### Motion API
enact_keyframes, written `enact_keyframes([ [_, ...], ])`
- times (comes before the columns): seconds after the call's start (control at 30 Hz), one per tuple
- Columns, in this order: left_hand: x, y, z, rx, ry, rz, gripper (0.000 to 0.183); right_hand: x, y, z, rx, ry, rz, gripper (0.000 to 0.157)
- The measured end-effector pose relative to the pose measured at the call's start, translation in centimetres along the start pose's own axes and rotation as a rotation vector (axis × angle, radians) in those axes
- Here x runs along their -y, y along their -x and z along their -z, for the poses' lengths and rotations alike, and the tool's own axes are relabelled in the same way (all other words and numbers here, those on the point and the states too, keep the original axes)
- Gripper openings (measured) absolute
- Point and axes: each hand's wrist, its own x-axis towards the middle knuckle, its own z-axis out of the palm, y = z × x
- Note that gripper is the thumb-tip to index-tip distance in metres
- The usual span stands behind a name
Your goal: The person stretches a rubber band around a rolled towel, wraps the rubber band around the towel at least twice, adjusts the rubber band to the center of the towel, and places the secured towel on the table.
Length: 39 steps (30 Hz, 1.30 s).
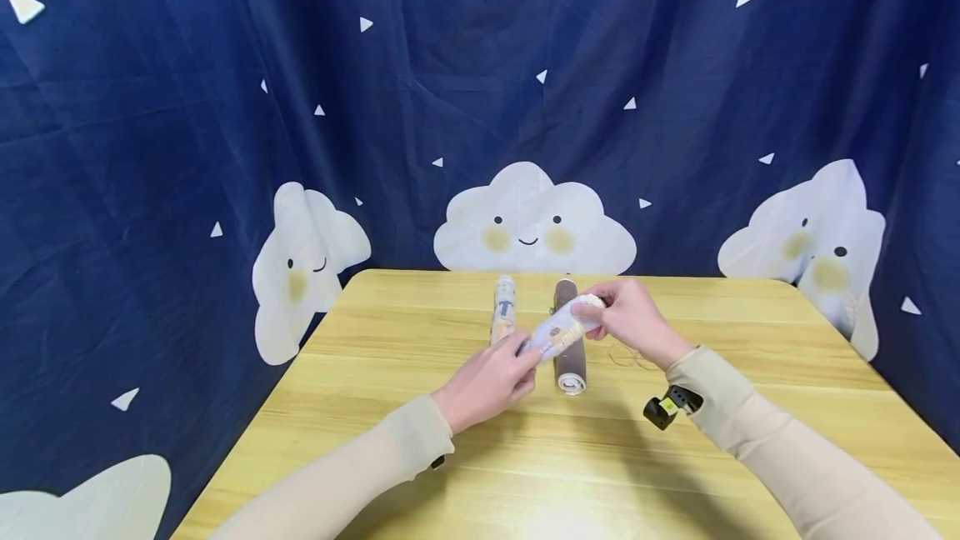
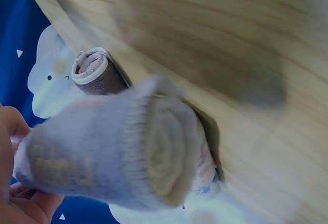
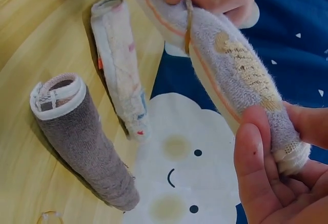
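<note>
Both hands hold a rolled lavender towel (image 1: 557, 335) up over the table, tilted with its right end higher. It has a cream stitched patch (image 3: 248, 73) and an orange-striped edge. A thin rubber band (image 3: 188, 26) runs round it, right at the fingers of my left hand (image 1: 491, 382), which grips the left part of the roll. My right hand (image 1: 630, 319) holds the other end between thumb and fingers. Behind the roll lie a brown rolled towel (image 3: 89, 147) with a white edge and a pale printed rolled towel (image 3: 119, 65), side by side.
Loose rubber bands (image 1: 632, 358) lie on the wooden table (image 1: 360, 357), right of the brown roll. A dark blue curtain (image 1: 405, 123) with white clouds hangs behind the far edge and along the sides.
</note>
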Motion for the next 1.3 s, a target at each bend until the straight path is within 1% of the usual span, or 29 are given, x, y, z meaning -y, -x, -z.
enact_keyframes([
  [0.1, 0.2, 0.3, 0.0, -0.029, 0.031, -0.027, 0.007, -0.1, 0.1, 0.1, 0.006, -0.017, -0.017, 0.026],
  [0.17, 0.4, 0.4, 0.1, -0.053, 0.052, -0.033, 0.008, -0.1, 0.2, 0.2, 0.007, -0.026, -0.021, 0.027],
  [0.23, 0.5, 0.5, 0.3, -0.076, 0.088, -0.015, 0.011, -0.1, 0.2, 0.2, 0.011, -0.037, -0.024, 0.027],
  [0.3, 0.6, 0.5, 0.3, -0.082, 0.147, 0.033, 0.014, -0.1, 0.3, 0.2, 0.021, -0.038, -0.020, 0.028],
  [0.37, 0.7, 0.5, 0.3, -0.071, 0.245, 0.103, 0.017, -0.1, 0.3, 0.3, 0.038, -0.021, -0.004, 0.029],
  [0.47, 0.8, 0.4, 0.4, -0.041, 0.455, 0.236, 0.020, -0.2, 0.3, 0.3, 0.058, 0.023, 0.037, 0.029],
  [0.57, 0.9, 0.3, 0.8, -0.013, 0.680, 0.355, 0.022, -0.4, 0.5, 0.5, 0.086, 0.040, 0.135, 0.030],
  [0.6, 1.0, 0.3, 0.8, -0.006, 0.749, 0.386, 0.022, -0.5, 0.5, 0.6, 0.103, 0.024, 0.173, 0.031],
  [0.67, 1.1, 0.2, 0.9, 0.013, 0.866, 0.431, 0.022, -0.6, 0.7, 0.9, 0.147, 0.001, 0.262, 0.036],
  [0.73, 1.2, 0.1, 1.0, 0.033, 0.971, 0.456, 0.022, -0.8, 0.8, 1.2, 0.182, 0.001, 0.343, 0.040],
  [0.8, 1.2, 0.0, 1.1, 0.047, 1.036, 0.472, 0.022, -0.9, 0.9, 1.4, 0.200, 0.009, 0.385, 0.039],
  [0.83, 1.2, -0.1, 1.3, 0.054, 1.051, 0.478, 0.020, -0.9, 0.9, 1.4, 0.197, 0.029, 0.401, 0.038],
  [0.9, 0.9, -0.2, 1.5, 0.065, 1.032, 0.492, 0.018, -0.9, 0.8, 1.3, 0.180, 0.067, 0.405, 0.033],
  [0.93, 0.8, -0.2, 1.6, 0.071, 0.997, 0.498, 0.018, -0.9, 0.8, 1.3, 0.170, 0.083, 0.402, 0.031],
  [1.0, 0.4, -0.3, 1.7, 0.076, 0.885, 0.501, 0.024, -0.8, 0.7, 1.1, 0.137, 0.127, 0.390, 0.028],
  [1.07, 0.0, -0.3, 1.6, 0.066, 0.741, 0.480, 0.028, -0.7, 0.6, 0.9, 0.107, 0.164, 0.375, 0.026],
  [1.13, -0.2, -0.3, 1.4, 0.037, 0.569, 0.410, 0.027, -0.6, 0.5, 0.8, 0.082, 0.185, 0.356, 0.025],
  [1.23, -0.4, -0.2, 1.2, -0.023, 0.302, 0.243, 0.023, -0.2, 0.5, 0.6, 0.056, 0.195, 0.306, 0.022],
  [1.3, -0.4, -0.2, 1.1, -0.062, 0.167, 0.139, 0.023, 0.0, 0.5, 0.4, 0.043, 0.197, 0.272, 0.020],
])
